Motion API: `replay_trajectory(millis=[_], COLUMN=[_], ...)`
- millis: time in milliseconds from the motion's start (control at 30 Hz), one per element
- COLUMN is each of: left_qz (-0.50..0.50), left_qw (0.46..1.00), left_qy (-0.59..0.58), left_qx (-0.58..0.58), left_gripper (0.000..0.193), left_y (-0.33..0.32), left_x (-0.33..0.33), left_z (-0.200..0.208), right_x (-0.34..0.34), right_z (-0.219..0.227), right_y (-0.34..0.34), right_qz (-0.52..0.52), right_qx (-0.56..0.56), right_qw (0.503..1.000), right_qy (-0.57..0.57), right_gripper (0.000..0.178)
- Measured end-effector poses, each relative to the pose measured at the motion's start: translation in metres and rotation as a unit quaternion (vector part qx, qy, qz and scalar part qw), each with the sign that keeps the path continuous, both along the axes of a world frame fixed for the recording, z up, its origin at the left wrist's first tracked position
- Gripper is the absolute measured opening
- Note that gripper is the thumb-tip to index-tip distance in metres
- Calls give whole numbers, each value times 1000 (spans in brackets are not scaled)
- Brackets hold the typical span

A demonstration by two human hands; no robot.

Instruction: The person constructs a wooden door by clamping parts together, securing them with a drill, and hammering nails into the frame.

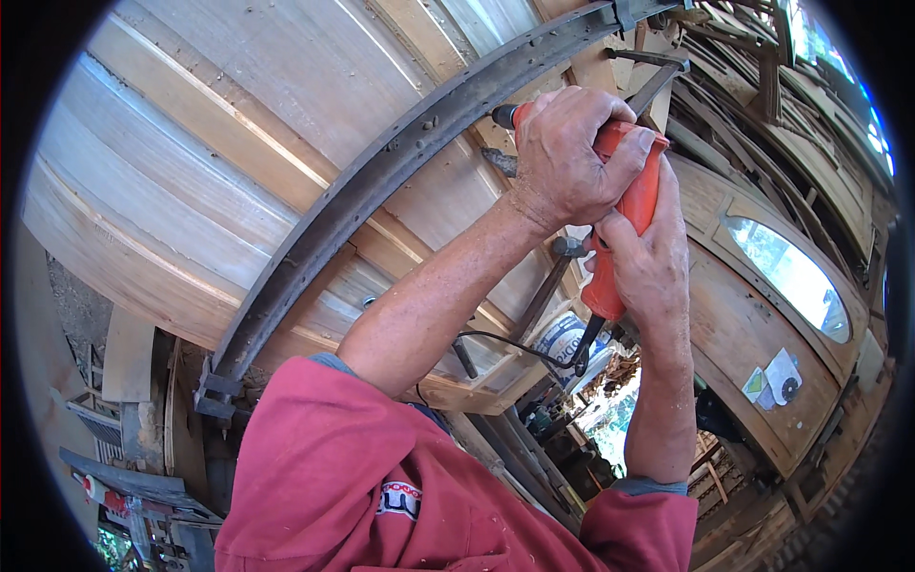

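Both my hands are wrapped around an orange-red corded power drill (642, 195). My left hand (577, 153) closes over the drill's body just behind its black chuck (503, 116). Around the handle, my right hand (651, 253) grips lower down, above the black cord (583, 355). The chuck points left, close to the right side of a long dark steel clamp bar (381, 157) lying across a wooden panel (205, 148). Whether a bit enters the wood cannot be made out. Beneath my left wrist, a hammer (567, 248) rests on the panel's frame.
An end fitting of the clamp (219, 393) juts past the panel's lower left edge. A white bucket (562, 336) stands below the drill cord. On the right are a wooden door with an oval glass (791, 276) and stacked timber strips (762, 133). Shelved tools (124, 500) sit lower left.
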State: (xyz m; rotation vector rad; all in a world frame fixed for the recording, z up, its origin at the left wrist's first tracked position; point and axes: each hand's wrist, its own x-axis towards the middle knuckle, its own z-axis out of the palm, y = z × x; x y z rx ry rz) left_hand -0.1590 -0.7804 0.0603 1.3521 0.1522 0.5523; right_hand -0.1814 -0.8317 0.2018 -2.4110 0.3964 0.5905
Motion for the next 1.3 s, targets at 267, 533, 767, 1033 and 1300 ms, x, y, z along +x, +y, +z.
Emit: replay_trajectory(millis=[267, 533, 767, 1033, 1300], left_qz=[9, 38, 12, 15, -109], left_qw=[1000, 999, 1000, 998, 851], left_qy=[-1, -10, -10, -21, 158], left_qx=[1, 15, -23, 54, 489], left_gripper=[22, 19, 28, 29, 52], left_y=[-2, -1, -16, -37, 75], left_x=[-2, 0, 11, 49, -3], left_z=[-6, 1, 66, 75, -50], right_x=[2, -1, 4, 85, 119], right_z=[-4, -6, 51, 60, 22], right_y=[-10, -20, -22, -70, -87], right_qz=[43, 64, -4, 26, -106], right_qx=[-29, -20, 49, -23, 45], right_qw=[999, 998, 998, 993, 990], right_qy=[0, -8, -25, -109, -83], right_gripper=[79, 76, 68, 52, 44])
